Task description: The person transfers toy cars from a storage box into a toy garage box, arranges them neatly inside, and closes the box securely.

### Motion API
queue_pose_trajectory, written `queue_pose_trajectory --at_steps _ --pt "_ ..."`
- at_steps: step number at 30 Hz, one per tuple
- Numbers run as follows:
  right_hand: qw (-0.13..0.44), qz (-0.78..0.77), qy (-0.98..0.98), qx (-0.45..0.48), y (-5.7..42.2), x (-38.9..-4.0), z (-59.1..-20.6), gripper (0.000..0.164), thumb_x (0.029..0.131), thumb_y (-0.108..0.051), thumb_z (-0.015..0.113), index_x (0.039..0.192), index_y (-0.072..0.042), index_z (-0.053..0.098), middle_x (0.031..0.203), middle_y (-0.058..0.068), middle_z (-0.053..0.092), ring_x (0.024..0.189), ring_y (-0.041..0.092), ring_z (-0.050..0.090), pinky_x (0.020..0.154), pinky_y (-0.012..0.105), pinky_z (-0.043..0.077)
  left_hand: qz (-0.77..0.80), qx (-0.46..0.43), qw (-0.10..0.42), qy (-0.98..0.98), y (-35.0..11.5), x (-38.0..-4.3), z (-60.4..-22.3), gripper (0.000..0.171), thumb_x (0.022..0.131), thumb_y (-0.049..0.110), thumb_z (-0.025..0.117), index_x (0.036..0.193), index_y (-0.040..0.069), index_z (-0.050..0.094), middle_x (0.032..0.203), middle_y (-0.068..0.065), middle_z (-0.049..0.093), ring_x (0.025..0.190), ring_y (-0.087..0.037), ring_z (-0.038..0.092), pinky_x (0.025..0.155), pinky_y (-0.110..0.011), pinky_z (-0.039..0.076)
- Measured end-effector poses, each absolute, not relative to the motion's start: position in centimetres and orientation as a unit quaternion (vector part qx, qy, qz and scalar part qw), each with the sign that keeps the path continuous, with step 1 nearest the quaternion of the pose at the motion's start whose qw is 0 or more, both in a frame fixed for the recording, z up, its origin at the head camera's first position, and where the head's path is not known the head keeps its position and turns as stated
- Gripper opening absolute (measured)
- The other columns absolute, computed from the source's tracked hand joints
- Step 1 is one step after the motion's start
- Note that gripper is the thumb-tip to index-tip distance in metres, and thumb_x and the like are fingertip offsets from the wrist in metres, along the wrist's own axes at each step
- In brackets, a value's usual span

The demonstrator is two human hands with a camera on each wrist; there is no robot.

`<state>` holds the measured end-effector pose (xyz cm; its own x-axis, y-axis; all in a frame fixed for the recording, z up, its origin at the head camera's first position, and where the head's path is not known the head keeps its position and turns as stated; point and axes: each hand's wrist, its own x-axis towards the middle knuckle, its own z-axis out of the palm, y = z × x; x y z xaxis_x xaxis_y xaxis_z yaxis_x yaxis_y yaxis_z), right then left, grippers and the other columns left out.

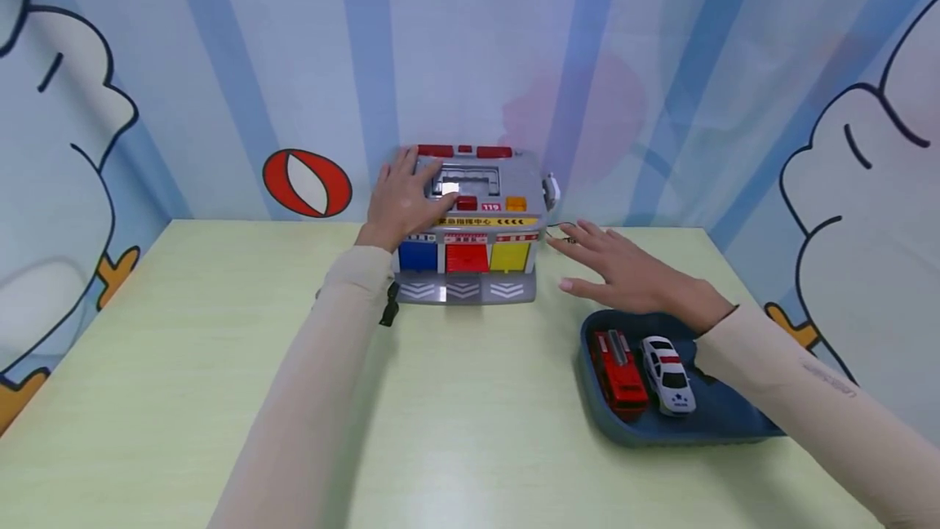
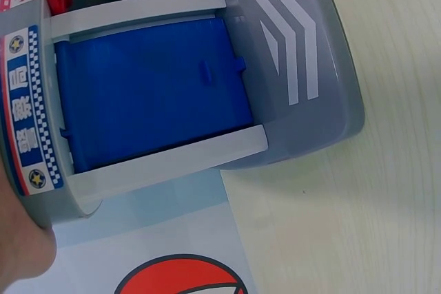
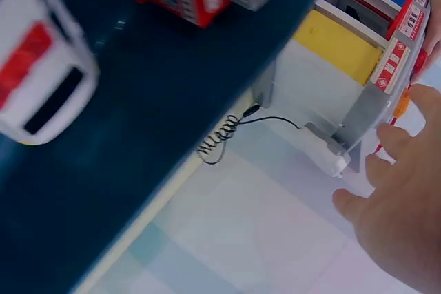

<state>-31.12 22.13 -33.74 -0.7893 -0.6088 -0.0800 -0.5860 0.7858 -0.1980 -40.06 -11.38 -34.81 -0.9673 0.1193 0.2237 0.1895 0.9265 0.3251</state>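
Note:
A grey toy emergency station (image 1: 521,178) stands at the back of the table, with a blue door (image 1: 419,257), a red door (image 1: 467,258) and a yellow door (image 1: 509,257). The blue door (image 2: 151,94) and yellow door (image 3: 337,46) are down. The red door juts outward, with a dark opening behind it in both wrist views. My left hand (image 1: 402,201) rests on the station's top left with fingers spread, the thumb by a red button (image 1: 466,202). My right hand (image 1: 631,272) hovers right of the station, fingers extended, holding nothing.
Below my right forearm, a dark blue tray (image 1: 624,434) contains a red fire truck (image 1: 622,378) and a white police car (image 1: 668,378). A white piece (image 3: 324,153) on the station's right side trails a coiled black cord (image 3: 219,137). A striped backdrop (image 1: 470,39) rises behind.

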Motion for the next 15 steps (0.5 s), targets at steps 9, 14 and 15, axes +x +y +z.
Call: queue_pose_trajectory --at_steps 9,14,15 --pt "0.063 -0.079 0.933 -0.345 24.5 -28.8 -34.9 0.077 0.095 -0.055 0.058 0.159 -0.026 0.026 0.168 0.011 0.018 0.155 0.041 0.008 0.121 0.067 0.007 -0.180 -0.083 0.097 -0.975 -11.2 -40.1 -34.7 0.077 0.092 0.060 0.052 0.158 0.025 0.031 0.170 -0.010 0.011 0.157 -0.030 0.004 0.128 -0.050 0.007" --pt "0.058 -0.067 0.928 -0.362 25.3 -27.6 -35.2 0.077 0.094 -0.057 0.059 0.159 -0.026 0.028 0.168 0.011 0.020 0.155 0.042 0.011 0.119 0.070 0.010 -0.172 -0.080 0.101 -0.977 -11.3 -40.2 -34.5 0.077 0.093 0.060 0.052 0.158 0.025 0.030 0.170 -0.010 0.011 0.157 -0.030 0.004 0.128 -0.050 0.007" --pt "0.058 -0.067 0.927 -0.364 25.4 -27.3 -35.3 0.077 0.094 -0.057 0.059 0.158 -0.026 0.029 0.167 0.011 0.021 0.154 0.043 0.011 0.119 0.070 0.010 -0.171 -0.081 0.100 -0.977 -11.3 -40.2 -34.5 0.077 0.093 0.060 0.052 0.158 0.026 0.030 0.170 -0.010 0.011 0.157 -0.030 0.004 0.128 -0.050 0.007"
